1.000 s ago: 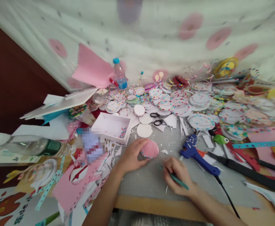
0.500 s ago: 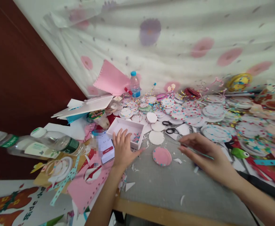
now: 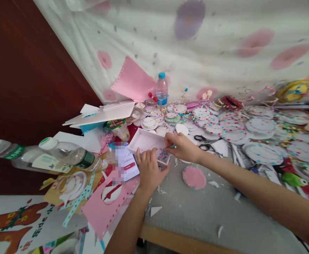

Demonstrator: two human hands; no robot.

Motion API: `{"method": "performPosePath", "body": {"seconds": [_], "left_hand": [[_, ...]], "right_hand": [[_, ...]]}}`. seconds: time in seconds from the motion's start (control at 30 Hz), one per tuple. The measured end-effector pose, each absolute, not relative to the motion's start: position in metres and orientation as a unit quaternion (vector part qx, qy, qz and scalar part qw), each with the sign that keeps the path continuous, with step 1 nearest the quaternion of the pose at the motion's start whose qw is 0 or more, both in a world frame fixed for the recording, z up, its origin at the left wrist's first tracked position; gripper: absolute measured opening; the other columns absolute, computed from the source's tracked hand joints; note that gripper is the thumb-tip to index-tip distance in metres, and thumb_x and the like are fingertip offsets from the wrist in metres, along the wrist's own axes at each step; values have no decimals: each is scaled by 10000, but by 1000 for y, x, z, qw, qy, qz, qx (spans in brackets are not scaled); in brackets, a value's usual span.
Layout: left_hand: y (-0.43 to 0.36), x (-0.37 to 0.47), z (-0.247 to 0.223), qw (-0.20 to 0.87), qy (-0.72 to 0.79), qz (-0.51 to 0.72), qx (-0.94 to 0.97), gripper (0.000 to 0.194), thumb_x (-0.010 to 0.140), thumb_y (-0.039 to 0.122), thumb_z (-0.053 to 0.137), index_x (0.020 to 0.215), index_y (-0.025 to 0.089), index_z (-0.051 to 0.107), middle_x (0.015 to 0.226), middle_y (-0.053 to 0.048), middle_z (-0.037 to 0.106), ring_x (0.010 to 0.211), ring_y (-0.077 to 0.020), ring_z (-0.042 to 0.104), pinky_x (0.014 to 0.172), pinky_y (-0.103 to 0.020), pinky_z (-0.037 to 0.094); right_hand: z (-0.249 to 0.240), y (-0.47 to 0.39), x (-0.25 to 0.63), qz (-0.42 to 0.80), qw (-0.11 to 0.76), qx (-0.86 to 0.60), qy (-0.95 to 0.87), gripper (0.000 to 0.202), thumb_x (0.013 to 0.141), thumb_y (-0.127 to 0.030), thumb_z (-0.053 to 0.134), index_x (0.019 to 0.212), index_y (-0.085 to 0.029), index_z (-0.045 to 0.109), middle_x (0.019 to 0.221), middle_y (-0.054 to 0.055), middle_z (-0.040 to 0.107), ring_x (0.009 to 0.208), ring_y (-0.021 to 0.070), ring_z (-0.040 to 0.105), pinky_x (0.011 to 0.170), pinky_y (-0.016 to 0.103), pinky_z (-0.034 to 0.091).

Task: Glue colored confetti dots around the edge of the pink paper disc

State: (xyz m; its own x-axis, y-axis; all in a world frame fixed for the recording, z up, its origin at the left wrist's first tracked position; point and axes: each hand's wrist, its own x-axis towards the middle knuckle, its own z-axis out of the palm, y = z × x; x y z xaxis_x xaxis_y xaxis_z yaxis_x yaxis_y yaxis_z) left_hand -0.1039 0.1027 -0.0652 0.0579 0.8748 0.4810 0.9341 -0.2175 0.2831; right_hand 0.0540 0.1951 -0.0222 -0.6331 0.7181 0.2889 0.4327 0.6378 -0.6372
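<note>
A shallow white box (image 3: 146, 140) holds small coloured pieces in its right corner. My left hand (image 3: 150, 169) rests at the box's near side, its fingers spread and holding nothing. Over the right end of the box is my right hand (image 3: 182, 146), its fingers pinched together on a thin greenish tool, of which only a small part shows. A pink disc (image 3: 194, 177) with coloured dots round its rim lies on the grey mat, to the right of my left hand. Black-handled scissors (image 3: 205, 147) lie behind my right forearm.
Many dotted paper discs (image 3: 262, 153) are piled along the back and right. A small water bottle (image 3: 162, 90) stands behind the box. On the left are two lying bottles (image 3: 72, 157), a phone (image 3: 129, 164) and cut pink paper (image 3: 104, 211). Paper scraps lie on the grey mat (image 3: 197, 215).
My right hand has moved left from above the mat to the box's right end, with the thin tool. My left hand stays by the box. The view has shifted somewhat.
</note>
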Motion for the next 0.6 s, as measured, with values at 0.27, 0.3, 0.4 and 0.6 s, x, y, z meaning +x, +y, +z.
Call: {"method": "performPosePath", "body": {"seconds": [0.27,0.3,0.4,0.6], "left_hand": [[102,-104,-64,51,-627,-275,-727,594,735,475,677,1187,131,505,965,-102,621,990,-314,558,1124,-601,192],[102,-103,-64,51,-630,-272,-726,595,734,473,678,1186,127,508,962,-101,623,990,-311,558,1127,-595,188],[102,-103,-64,53,-636,-265,-722,594,732,471,678,1183,118,518,953,-95,626,985,-299,559,1136,-576,179],[102,-104,-63,51,-637,-262,-723,598,734,491,671,1179,118,531,947,-95,634,989,-297,569,1141,-564,174]], "right_hand": [[-29,200,49,255,246,-347,-868,248,716,-111,612,735,-230,395,630,-46,482,581,133,457,609,257,320],[-29,200,48,256,248,-349,-867,253,714,-114,615,731,-231,391,625,-48,479,575,132,453,602,256,318],[-26,198,49,262,261,-353,-859,262,728,-144,622,721,-235,377,617,-49,481,563,130,455,579,252,321],[-13,187,63,315,332,-367,-810,277,782,-238,637,729,-245,366,654,-26,576,619,155,571,600,273,397]]}}
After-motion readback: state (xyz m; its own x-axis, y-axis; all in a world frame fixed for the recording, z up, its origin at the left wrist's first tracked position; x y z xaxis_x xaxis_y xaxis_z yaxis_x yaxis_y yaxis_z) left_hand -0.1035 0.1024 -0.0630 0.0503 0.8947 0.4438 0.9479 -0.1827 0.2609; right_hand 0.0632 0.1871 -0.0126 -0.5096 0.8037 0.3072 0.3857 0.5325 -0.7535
